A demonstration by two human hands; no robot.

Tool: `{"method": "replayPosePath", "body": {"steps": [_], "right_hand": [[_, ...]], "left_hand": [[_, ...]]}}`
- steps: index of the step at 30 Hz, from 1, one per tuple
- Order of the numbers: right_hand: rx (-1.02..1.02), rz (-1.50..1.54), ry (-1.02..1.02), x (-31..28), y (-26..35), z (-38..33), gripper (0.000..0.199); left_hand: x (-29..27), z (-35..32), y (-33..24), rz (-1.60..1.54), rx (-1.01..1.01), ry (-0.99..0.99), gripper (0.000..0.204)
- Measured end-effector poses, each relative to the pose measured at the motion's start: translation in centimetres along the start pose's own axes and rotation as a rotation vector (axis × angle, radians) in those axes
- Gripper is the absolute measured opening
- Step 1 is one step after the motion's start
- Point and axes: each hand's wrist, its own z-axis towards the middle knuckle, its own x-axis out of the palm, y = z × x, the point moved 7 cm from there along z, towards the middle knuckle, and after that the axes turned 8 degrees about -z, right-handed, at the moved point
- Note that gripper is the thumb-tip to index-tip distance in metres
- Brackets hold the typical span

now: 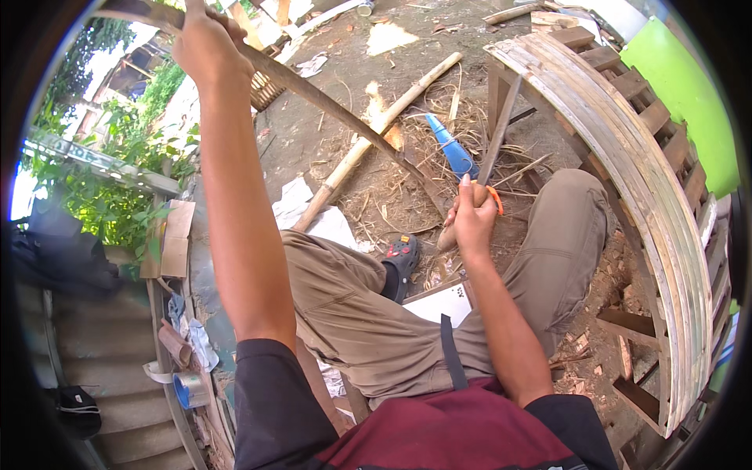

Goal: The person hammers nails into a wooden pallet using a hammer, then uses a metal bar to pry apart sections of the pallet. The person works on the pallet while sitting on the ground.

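Between the two fists, a long bamboo strip (345,117) slants down to the knife.

Left hand (205,43) is clamped round the strip's high end; right hand (472,215) is closed on the knife (495,145), blade up beyond the knuckles. The strip looks light, springy and sharp-edged, so it is probably best held near its ends.

Long brown bamboo strip (329,106) slanting from upper left down to, seemingly, a wooden-handled knife (489,153).
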Motion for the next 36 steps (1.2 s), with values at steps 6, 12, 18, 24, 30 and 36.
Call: {"method": "replayPosePath", "body": {"steps": [6,12,18,24,30,36], "right_hand": [[-0.024,-0.489,-0.106,-1.4,-5.0,0.9,0.044],[-0.031,-0.815,0.004,-0.5,-6.3,1.4,0.039],[-0.105,-0.735,0.367,10.6,-1.7,1.8,0.037],[-0.134,-0.694,0.558,15.4,-4.9,0.2,0.026],[-0.091,-0.77,0.694,17.6,-1.0,-1.7,0.026],[0.098,-0.85,0.6,14.3,-5.7,2.0,0.022]], "left_hand": [[-4.6,0.8,2.2,-0.097,-0.174,-0.045,0.045],[-8.6,4.1,2.0,-0.097,-0.166,0.04,0.056],[-6.3,2.0,3.4,0.047,-0.105,-0.31,0.072],[-7.4,2.0,1.9,0.169,-0.056,-0.414,0.07],[-11.1,2.6,2.9,0.281,-0.045,-0.462,0.075],[-8.8,0.4,0.9,0.302,0.009,-0.429,0.073]]}}
